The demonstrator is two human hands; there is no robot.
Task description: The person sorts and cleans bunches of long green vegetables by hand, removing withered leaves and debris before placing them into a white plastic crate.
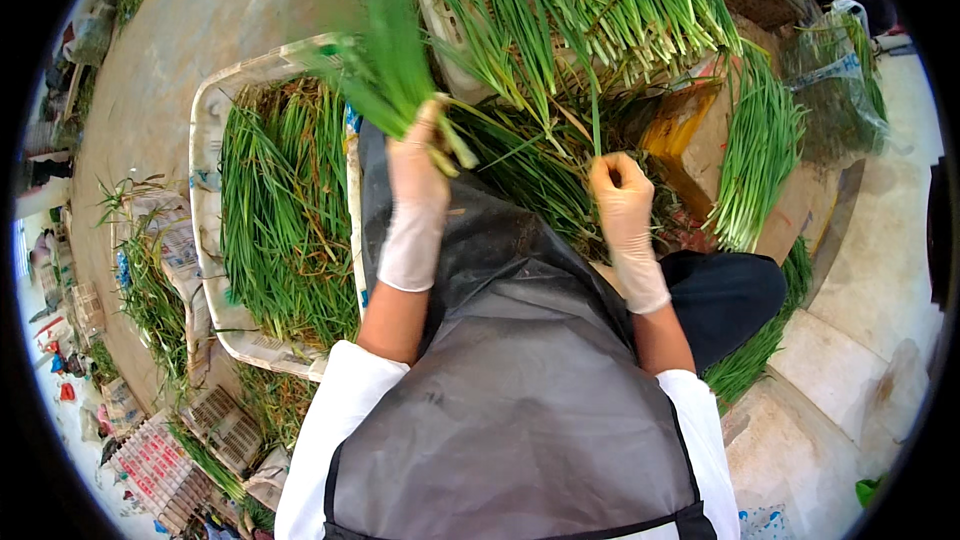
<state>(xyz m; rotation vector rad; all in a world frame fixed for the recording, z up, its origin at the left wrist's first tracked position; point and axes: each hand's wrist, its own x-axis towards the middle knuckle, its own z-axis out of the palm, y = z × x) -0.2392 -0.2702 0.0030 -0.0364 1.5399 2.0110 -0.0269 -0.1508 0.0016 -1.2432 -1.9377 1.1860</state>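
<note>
My left hand (420, 152), in a pale glove, is closed around a bunch of garlic chives (392, 55). The leaves fan upward, blurred at the tips, and the pale root ends poke out to the right of the fist. My gloved right hand (622, 202) pinches a single thin green leaf (596, 120) that stands up from between thumb and fingers. Below and between the hands, loose darker chive leaves (525, 175) are heaped beyond my grey apron (520, 390).
At the left, a white plastic crate (207, 285) holds long chives. Another pale crate (447, 35) is piled with chives at the top. To the right lie a neat chive bundle (757, 155), a yellow box edge (680, 125) and a clear plastic bag (825, 90).
</note>
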